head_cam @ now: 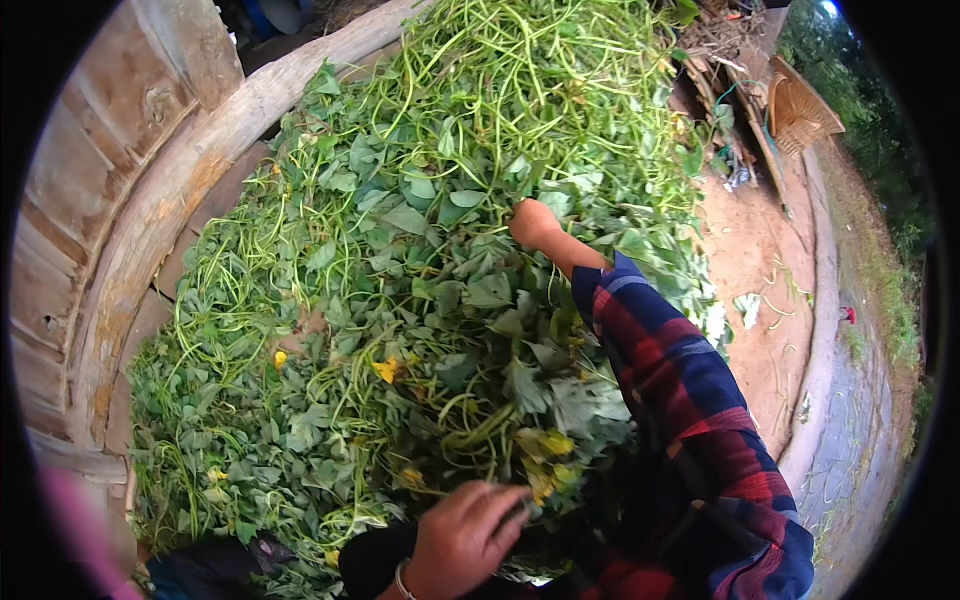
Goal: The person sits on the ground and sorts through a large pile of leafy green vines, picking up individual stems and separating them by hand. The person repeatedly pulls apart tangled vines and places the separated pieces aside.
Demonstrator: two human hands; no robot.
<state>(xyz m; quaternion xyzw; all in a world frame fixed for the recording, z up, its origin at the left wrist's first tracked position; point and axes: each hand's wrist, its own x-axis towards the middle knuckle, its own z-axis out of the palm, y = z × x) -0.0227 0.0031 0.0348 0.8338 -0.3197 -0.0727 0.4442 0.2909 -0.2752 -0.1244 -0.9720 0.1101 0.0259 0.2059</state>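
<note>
A large heap of green leafy vines with long pale stems spreads before me. My right hand, in a plaid sleeve, reaches out to the middle of the heap. Its fingers are curled around some vines, with the fingertips hidden from view. Close to my body, my left hand has bent fingers beside yellowed leaves. Whether it grips any stems cannot be made out. Between the two hands lies a shaded tangle of stems and leaves.
A rounded log beam and a plank wall border the heap at left. At right are bare ground with scattered leaf scraps, a woven basket and wood pieces. A wet-looking path runs beyond the right-hand ledge.
</note>
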